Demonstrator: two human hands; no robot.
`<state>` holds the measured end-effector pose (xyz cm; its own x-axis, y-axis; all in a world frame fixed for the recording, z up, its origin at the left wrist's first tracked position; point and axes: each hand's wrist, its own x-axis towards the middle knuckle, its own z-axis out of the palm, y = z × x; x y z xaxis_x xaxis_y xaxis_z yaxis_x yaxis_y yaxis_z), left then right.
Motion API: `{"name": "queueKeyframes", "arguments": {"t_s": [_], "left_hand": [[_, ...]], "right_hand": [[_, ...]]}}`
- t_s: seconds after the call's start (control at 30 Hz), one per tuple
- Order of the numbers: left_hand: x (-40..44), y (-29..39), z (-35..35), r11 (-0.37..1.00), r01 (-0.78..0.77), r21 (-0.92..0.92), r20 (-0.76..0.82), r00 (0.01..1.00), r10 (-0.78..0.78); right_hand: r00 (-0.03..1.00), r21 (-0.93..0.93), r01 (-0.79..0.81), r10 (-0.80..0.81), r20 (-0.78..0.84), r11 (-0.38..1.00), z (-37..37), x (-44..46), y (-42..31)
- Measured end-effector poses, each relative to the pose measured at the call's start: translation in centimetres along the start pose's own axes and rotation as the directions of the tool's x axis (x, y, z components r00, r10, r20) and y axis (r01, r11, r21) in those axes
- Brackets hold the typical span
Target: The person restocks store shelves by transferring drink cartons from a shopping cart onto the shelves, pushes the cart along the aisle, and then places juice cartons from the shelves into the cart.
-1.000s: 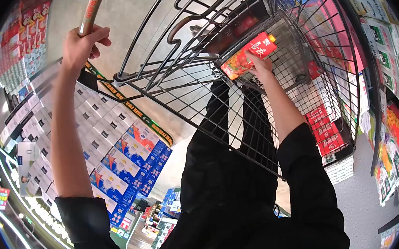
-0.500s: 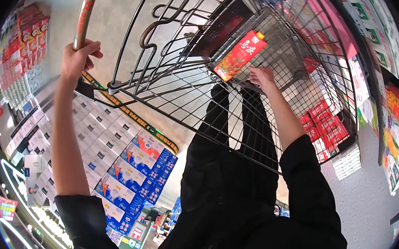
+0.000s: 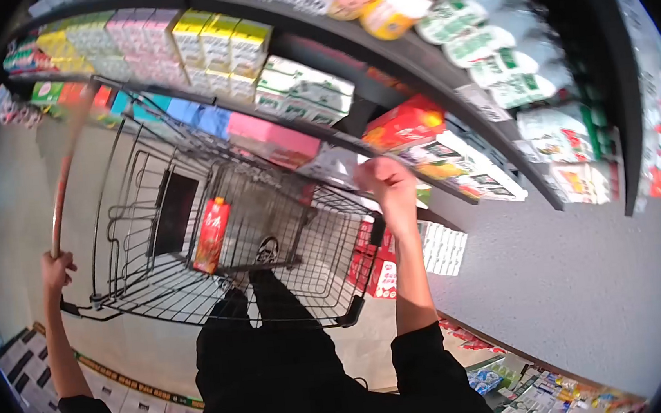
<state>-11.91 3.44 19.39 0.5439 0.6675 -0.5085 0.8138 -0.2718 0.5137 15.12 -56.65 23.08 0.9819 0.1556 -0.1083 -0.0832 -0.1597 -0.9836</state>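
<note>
My left hand (image 3: pixel 58 271) is wrapped round the lower end of the cart's long handle bar (image 3: pixel 63 183). A red juice carton (image 3: pixel 212 236) lies in the wire shopping cart (image 3: pixel 313 275), toward its handle side. Beyond the cart's right end, my right hand (image 3: pixel 388 186) is raised near the shelf, slightly blurred, with its fingers curled; whether they hold anything is hidden. Another red carton (image 3: pixel 406 123) with an orange cap lies on the shelf just above that hand.
Shelves (image 3: pixel 443 59) with yellow, pink and green-white boxes, jars and bags run across the top and right. Red boxes (image 3: pixel 373 262) and a white stack (image 3: pixel 443 248) stand beside the cart. Stacked white boxes (image 3: pixel 115 392) are at the lower left.
The view has swung toward the shelves. My right hand has left the carton in the cart and moved out past the basket to the shelf. My left hand stays on the handle.
</note>
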Motion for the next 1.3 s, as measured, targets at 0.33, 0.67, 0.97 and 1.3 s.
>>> {"name": "queueKeyframes", "arguments": {"t_s": [0.33, 0.67, 0.97, 1.3], "left_hand": [[-1.6, 1.2, 0.0, 1.000, -0.023, 0.010, -0.030, 0.999, 0.024], [-1.6, 1.5, 0.2, 1.000, 0.002, 0.019, -0.066, 0.998, -0.001], [-3.9, 4.3, 0.2, 0.995, -0.009, 0.102, -0.078, 0.997, 0.017], [-6.6, 3.1, 2.7, 0.853, -0.516, -0.079, -0.493, 0.764, 0.417]], "right_hand": [[0.708, -0.651, 0.323, -0.631, -0.315, 0.687, -6.4, 8.0, -2.1], [0.924, -0.789, -0.194, -0.161, -0.347, 0.583, -5.9, 10.3, -2.3], [0.749, -0.794, 0.296, -0.644, -0.152, 0.532, -1.7, 1.0, -3.9], [0.858, -0.447, 0.280, -0.430, -0.280, 0.850, 3.2, -15.9, -17.7]]}}
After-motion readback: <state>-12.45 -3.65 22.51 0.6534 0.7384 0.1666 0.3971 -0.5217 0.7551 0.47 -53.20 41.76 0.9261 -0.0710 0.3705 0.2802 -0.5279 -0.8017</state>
